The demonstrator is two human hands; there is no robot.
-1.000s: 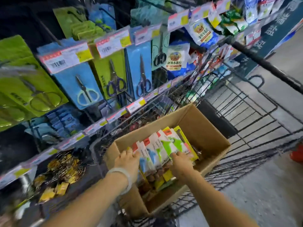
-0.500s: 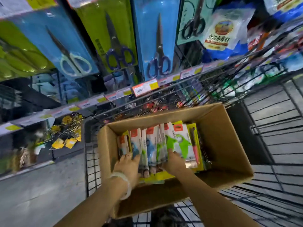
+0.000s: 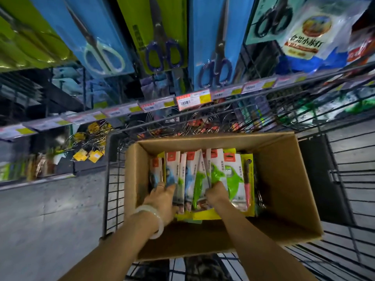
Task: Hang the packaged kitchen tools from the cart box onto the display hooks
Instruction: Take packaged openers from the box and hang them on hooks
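Note:
An open cardboard box sits in a wire cart. Inside it stands a row of packaged kitchen tools: white cards with red tops carrying blue and green tools, with yellow-green packs at the right. Both of my hands are down in the box. My left hand, with a pale bangle on the wrist, grips the left packs of the row. My right hand has its fingers pushed between the green-tool packs, closed on them. The lower ends of the packs are hidden by my hands.
Behind the cart, the display holds hanging scissors packs in blue and green, a strip of price tags, and wire items lower down. Yellow-tagged items hang at the lower left. Grey floor lies left of the cart.
The view has dropped and closed in on the box. Both hands have stayed in the row of packs, with the fingers working deeper between them.

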